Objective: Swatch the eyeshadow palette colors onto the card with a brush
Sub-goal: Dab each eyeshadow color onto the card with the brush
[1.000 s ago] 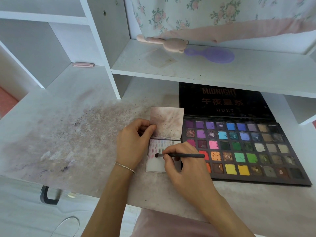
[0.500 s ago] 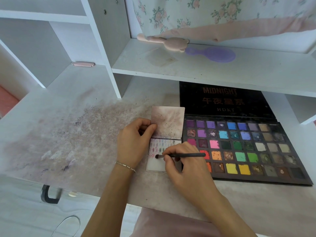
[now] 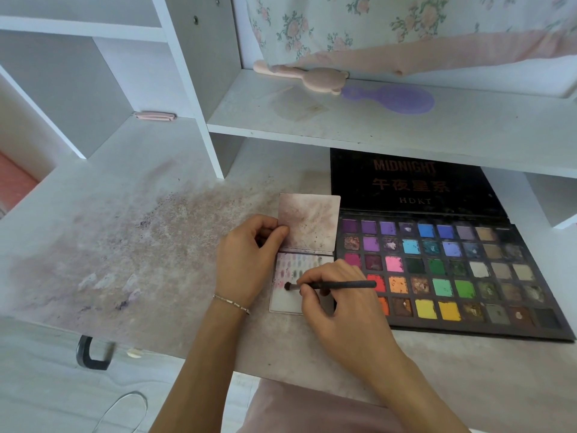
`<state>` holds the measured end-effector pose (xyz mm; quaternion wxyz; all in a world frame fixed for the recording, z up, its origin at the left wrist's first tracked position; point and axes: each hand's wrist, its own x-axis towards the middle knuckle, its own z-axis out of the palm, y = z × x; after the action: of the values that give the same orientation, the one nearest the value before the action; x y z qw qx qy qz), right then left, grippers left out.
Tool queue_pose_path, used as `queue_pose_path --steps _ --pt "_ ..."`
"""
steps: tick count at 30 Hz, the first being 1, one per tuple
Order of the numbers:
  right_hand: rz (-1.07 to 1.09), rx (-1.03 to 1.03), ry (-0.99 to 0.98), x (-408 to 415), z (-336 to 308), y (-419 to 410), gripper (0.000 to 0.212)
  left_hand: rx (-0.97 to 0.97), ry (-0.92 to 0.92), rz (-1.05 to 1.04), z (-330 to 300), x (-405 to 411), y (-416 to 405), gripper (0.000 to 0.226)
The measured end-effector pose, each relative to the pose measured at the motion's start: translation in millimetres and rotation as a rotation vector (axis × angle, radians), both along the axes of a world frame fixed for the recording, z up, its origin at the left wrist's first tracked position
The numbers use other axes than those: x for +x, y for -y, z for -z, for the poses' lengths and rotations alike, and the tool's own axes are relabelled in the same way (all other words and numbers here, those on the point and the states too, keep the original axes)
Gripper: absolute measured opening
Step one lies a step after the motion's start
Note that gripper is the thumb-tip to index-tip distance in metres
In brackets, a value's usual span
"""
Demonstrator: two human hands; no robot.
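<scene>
The small white swatch card point(image 3: 285, 303) lies flat on the stained pale worktop point(image 3: 131, 245), just beside the left edge of the large black eyeshadow palette point(image 3: 449, 270), whose lid stands open against the shelf behind. The left hand point(image 3: 246, 260) pinches the bottom left corner of a dusty pinkish flap point(image 3: 307, 221), holding it up and clear of the card below. The right hand point(image 3: 340, 295) pinches a slim dark brush point(image 3: 334, 285) between thumb and fingers, the bristle tip touching the card about midway down its left side. The card's upper part carries about two rows of small smudges in pink, mauve, grey and greenish tones; the lower part is bare. Judging by this, the swatching is under way but far from finished: the palette holds many more pans than there are marks, and the blues, yellows and oranges seem yet to appear on the card.
</scene>
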<state>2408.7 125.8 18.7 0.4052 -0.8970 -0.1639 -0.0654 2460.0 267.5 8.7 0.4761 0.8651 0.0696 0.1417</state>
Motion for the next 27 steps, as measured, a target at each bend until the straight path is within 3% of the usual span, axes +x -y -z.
queue_pose_path --steps 14,21,27 --pt "-0.020 0.008 -0.011 -0.4 0.7 1.5 0.008 0.008 0.000 0.001 0.1 -0.2 -0.4 0.008" --pt "0.051 0.432 -0.097 -0.5 -6.0 11.6 0.017 0.001 0.002 0.002 0.3 -0.1 -0.3 0.013" --pt "0.117 0.528 -0.116 -4.8 -6.9 37.4 0.026 -0.013 0.002 -0.004 0.9 0.0 0.2 0.014"
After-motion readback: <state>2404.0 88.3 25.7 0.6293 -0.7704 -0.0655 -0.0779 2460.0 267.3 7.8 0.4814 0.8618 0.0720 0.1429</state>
